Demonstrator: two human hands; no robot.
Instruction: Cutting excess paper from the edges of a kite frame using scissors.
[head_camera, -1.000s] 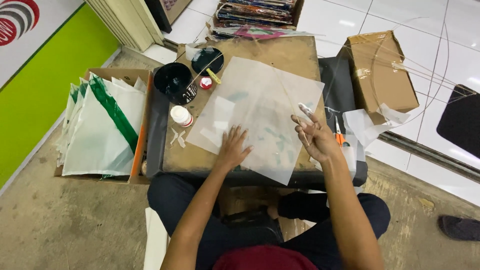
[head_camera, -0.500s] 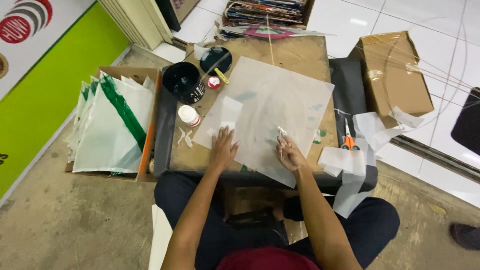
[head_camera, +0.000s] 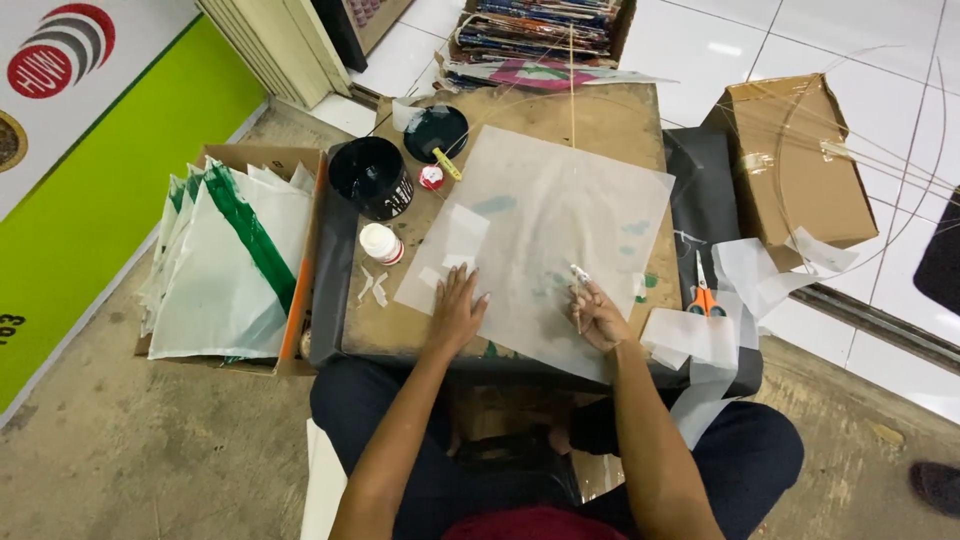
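Observation:
A large translucent white paper sheet (head_camera: 545, 235) lies on a low brown work board (head_camera: 610, 115). My left hand (head_camera: 455, 312) rests flat on the sheet's near left corner, fingers spread. My right hand (head_camera: 597, 315) sits on the sheet's near edge and pinches a small white paper strip (head_camera: 579, 272) between its fingertips. A small white paper patch (head_camera: 465, 230) lies on the sheet just beyond my left hand. A thin stick (head_camera: 572, 85) lies along the board toward the far side.
A black pot (head_camera: 370, 177), a dark dish (head_camera: 436, 132), a small red-capped bottle (head_camera: 431, 177) and a white jar (head_camera: 380, 243) stand at the board's left. Orange-handled scissors (head_camera: 705, 295) and paper scraps (head_camera: 690, 335) lie right. A box of white-and-green sheets (head_camera: 225, 265) sits left, a cardboard box (head_camera: 795, 165) right.
My right hand has drawn back from the sheet's right side to its near edge, close to my left hand. My left hand has stayed pressed on the near left corner.

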